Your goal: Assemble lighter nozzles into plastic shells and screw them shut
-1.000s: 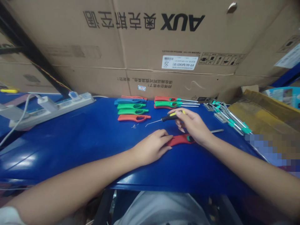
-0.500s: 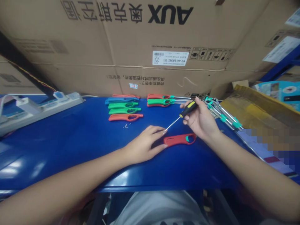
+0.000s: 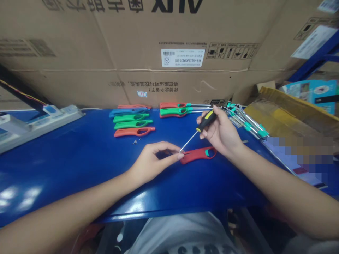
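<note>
Screwdriver (image 3: 206,120) in right hand (image 3: 221,133) slants down-left toward red lighter (image 3: 198,155).

Surface: glossy blue painted-metal surface (image 3: 79,173)
Handle: smooth black-and-yellow plastic screwdriver handle (image 3: 206,121)
Shaft: shiny steel screwdriver shaft (image 3: 188,141)
Lighter: smooth red plastic lighter body (image 3: 197,156)
Box: matt brown corrugated cardboard carton (image 3: 159,38)

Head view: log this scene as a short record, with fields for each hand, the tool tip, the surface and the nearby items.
Left hand: fingertips at the end of the red utility lighter
Right hand: grips a yellow-and-black screwdriver
Screwdriver tip: at the lighter's end, beside the left fingertips
Surface: blue table
Nearby: row of green, blue and red lighters; bundle of metal rods with teal fittings; power strip
</note>
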### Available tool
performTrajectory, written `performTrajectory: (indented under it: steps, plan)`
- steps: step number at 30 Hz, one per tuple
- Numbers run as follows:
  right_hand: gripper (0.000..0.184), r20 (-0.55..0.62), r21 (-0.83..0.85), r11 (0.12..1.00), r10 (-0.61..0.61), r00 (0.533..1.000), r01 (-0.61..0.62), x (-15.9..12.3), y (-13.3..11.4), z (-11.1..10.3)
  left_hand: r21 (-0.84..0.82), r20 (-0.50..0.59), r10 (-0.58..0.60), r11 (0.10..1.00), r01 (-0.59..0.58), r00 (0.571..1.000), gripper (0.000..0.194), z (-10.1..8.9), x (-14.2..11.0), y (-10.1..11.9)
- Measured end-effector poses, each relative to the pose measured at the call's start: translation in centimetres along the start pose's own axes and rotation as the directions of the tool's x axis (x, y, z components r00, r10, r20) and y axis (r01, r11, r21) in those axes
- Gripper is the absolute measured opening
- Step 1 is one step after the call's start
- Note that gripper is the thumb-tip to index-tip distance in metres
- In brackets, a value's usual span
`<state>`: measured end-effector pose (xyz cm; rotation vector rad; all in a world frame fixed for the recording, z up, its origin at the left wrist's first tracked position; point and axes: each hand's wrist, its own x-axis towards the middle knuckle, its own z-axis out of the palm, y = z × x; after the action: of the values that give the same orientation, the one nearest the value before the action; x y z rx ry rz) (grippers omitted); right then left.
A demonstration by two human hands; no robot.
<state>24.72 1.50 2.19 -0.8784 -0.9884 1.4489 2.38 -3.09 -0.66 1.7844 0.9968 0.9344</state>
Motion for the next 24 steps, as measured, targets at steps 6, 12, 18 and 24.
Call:
performTrajectory:
  steps: [6,12,18,24]
  plan:
    - [0.039,0.001,0.023,1.000,0.010,1.000,-0.010,0.1,0.3,-0.1,-0.003,-0.013,0.040,0.999,-0.040,0.999,0.013,-0.1,0.0,0.0]
    - [0.042,-0.010,0.041,0.998,0.044,0.999,-0.043,0.2,0.4,-0.2,0.002,0.004,0.028,1.000,-0.028,1.000,0.012,-0.2,0.1,0.0]
    - [0.039,0.012,-0.001,0.999,-0.038,0.999,0.038,0.1,0.2,-0.2,-0.004,0.041,0.033,0.999,-0.033,0.999,0.011,-0.1,0.0,0.0]
    - [0.031,0.158,-0.082,0.979,-0.170,0.973,0.184,-0.5,-0.6,-0.1,-0.027,0.123,0.062,0.998,-0.059,0.991,0.008,0.0,-0.1,0.1]
